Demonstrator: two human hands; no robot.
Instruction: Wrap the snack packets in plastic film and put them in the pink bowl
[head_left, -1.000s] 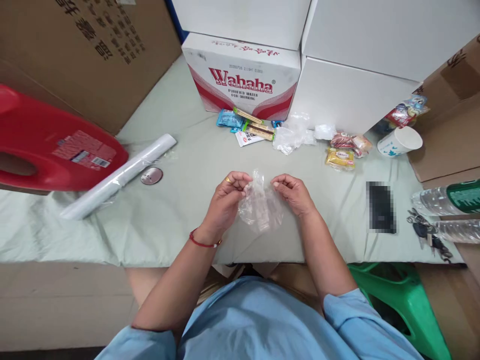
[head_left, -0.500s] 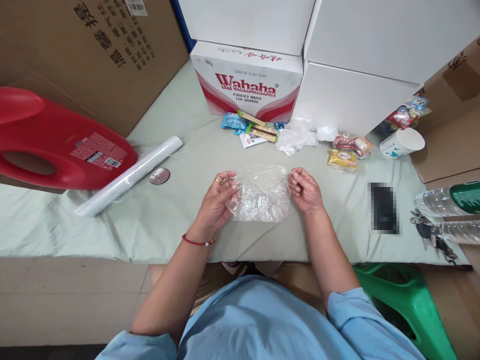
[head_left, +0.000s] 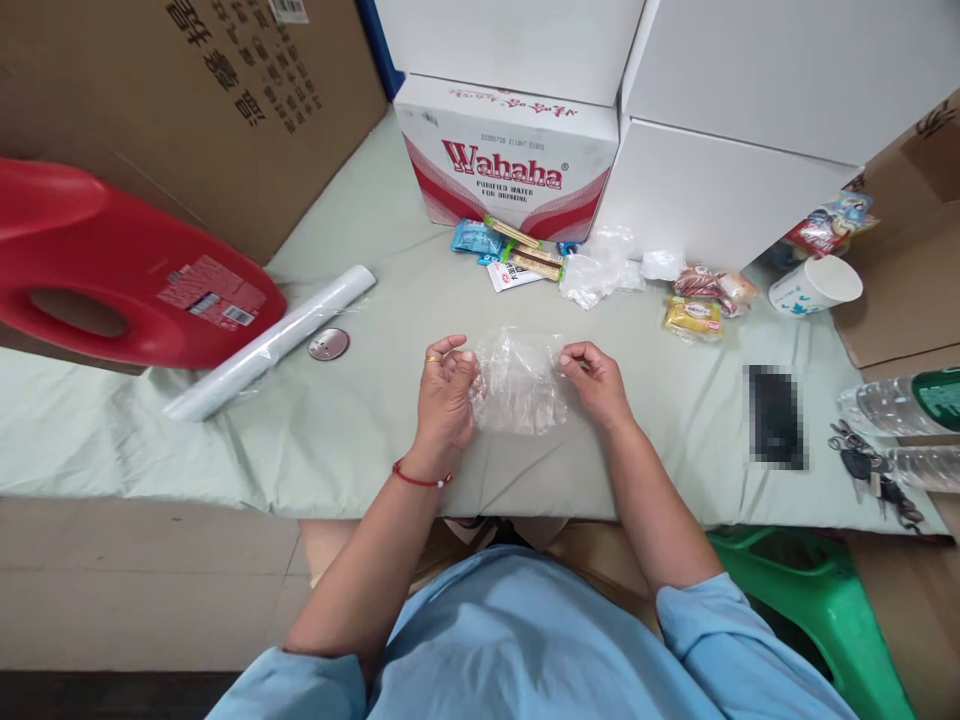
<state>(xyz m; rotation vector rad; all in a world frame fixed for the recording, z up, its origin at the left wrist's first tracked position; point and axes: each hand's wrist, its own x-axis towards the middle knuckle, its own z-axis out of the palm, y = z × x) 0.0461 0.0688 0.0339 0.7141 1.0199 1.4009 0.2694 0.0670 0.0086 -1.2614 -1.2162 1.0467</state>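
A clear plastic bag (head_left: 523, 385), thin and wrinkled, is stretched between my two hands just above the table's front part. My left hand (head_left: 446, 395), with a gold ring and a red cord bracelet, pinches the bag's left edge between thumb and fingers. At the bag's upper right corner, my right hand (head_left: 598, 383) is closed on the film with its fingertips. Beyond the bag, crumpled clear plastic (head_left: 596, 270) lies beside several snack packets (head_left: 525, 260). The bag looks flat, with nothing visible inside.
To the left are a white plastic roll (head_left: 270, 345), a round metal disc (head_left: 328, 344) and a large red jug (head_left: 142, 270). A Wahaha carton (head_left: 510, 165) stands at the back. On the right are a paper cup (head_left: 816, 287), a blurred dark phone-like object (head_left: 776, 417), keys (head_left: 874, 475) and water bottles (head_left: 885, 405).
My right hand has moved slightly left, closer to my left hand, and the bag spans a narrower width. My left hand has turned more upright. The whole view has shifted a little.
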